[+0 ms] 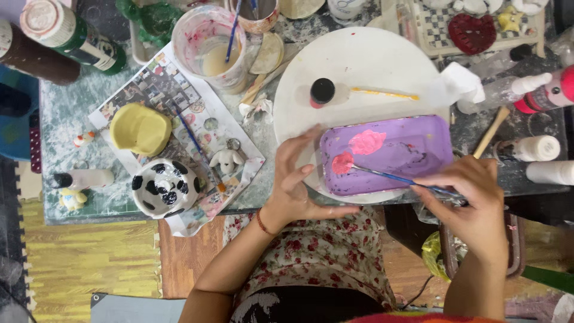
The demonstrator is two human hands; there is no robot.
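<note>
The right hand (pixel 478 200) is pinching a thin blue brush (pixel 397 177) between thumb and fingers, near the back end of the handle. The bristle tip, far out to the left of the grip, is touching a red-pink blob (pixel 342 162) on the purple tray (pixel 418 149). A second, lighter pink blob (pixel 366 142) is lying just above and right of the tip.

The left hand (pixel 296 179) is resting w/ fingers spread, not gripping anything; the fingertips are touching the tray's left edge and the white round board (pixel 359 60) under it.

The tray is sitting on the board's near part, between both hands, and its near edge is reaching past the table (pixel 66 149) edge, over the lap.

Risks, as I judge: the grip is far from the tip, so the tip is wobbling easily and paint may be smearing outside the blob. If the left hand is pressing the overhanging edge, tray & board may be tipping toward the lap. Above the grip, a small black-cap bottle (pixel 323 91) is standing on the board; a wide arm move could be knocking it.
</note>
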